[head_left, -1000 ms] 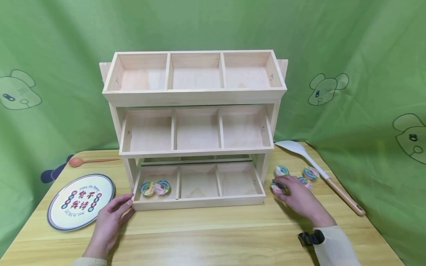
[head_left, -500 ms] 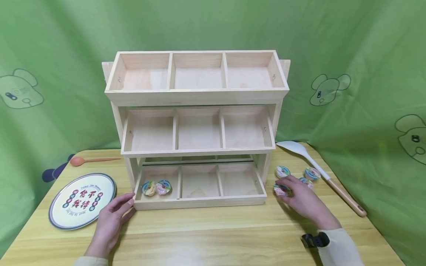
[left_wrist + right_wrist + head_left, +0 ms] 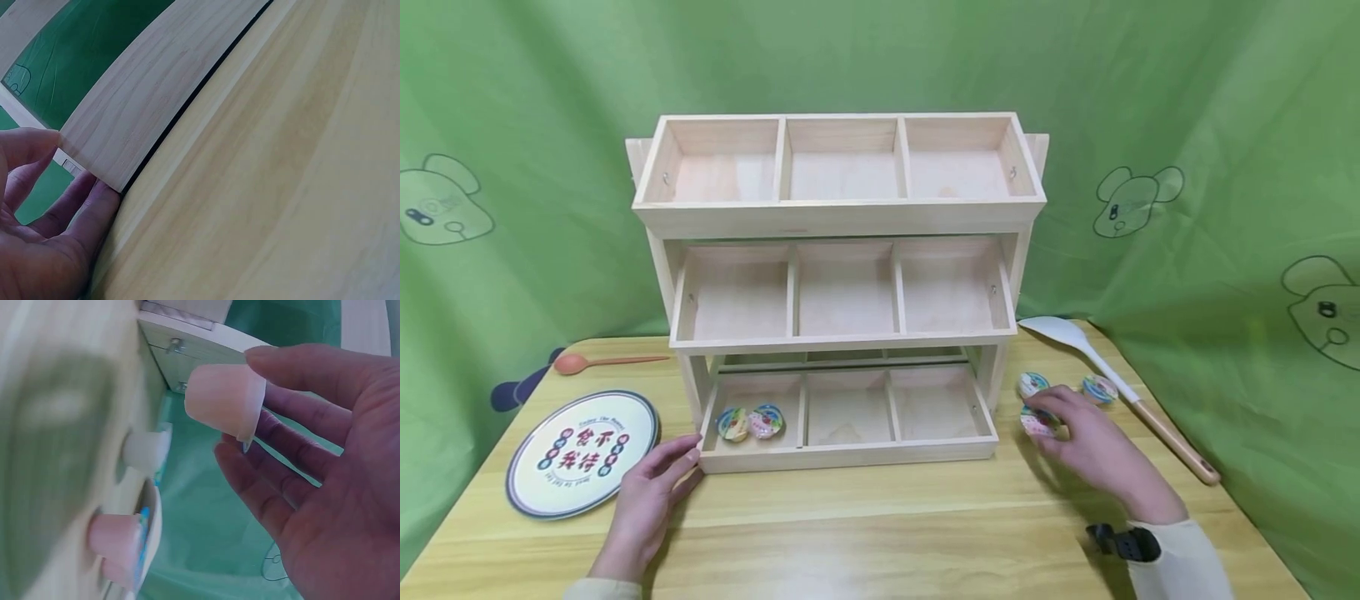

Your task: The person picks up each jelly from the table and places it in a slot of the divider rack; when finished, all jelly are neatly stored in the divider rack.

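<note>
My right hand (image 3: 1047, 417) pinches a small pink jelly cup (image 3: 1039, 425) between thumb and fingers, just above the table to the right of the wooden three-tier shelf (image 3: 842, 218). The right wrist view shows the same cup (image 3: 222, 400) at my fingertips (image 3: 228, 453). Two more cups (image 3: 1033, 383) (image 3: 1099, 388) stand on the table behind that hand. Two cups (image 3: 732, 424) (image 3: 767, 421) lie in the left compartment of the bottom tray (image 3: 850, 456). My left hand (image 3: 689, 461) lies on the table with thumb and straight fingers against the tray's front left corner (image 3: 94, 162).
A white spatula with a wooden handle (image 3: 1108, 379) lies at the right, a printed round plate (image 3: 582, 452) at the left, an orange spoon (image 3: 602, 362) behind it. The two upper tiers hold nothing. Green cloth hangs behind the wooden table (image 3: 880, 533).
My right hand has taken the pink cup between its fingertips and raised it a little off the table. The left hand has stayed at the tray corner.
</note>
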Available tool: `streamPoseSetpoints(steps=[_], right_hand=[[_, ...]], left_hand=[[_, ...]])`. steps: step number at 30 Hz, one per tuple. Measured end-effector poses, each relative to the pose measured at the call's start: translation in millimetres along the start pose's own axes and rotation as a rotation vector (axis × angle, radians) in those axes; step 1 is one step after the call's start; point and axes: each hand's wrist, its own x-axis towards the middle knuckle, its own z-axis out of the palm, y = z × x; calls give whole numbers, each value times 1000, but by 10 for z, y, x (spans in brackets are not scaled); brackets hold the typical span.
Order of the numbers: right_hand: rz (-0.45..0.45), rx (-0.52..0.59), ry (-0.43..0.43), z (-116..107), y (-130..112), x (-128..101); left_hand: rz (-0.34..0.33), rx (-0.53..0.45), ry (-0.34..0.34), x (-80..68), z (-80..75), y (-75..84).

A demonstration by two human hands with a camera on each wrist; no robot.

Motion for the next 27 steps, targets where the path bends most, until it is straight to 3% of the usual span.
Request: streamPoseSetpoints(steps=[7,17,27], right_hand=[[-22,-11,-5,-62,-79,16],[-97,-42,44,-104,-396,89],[-156,-51,11,-66,-614,263]], left_hand=[[-9,3,4,6,0,14],[-27,1,3,3,0,17],[-29,10,7,3,3,27]])
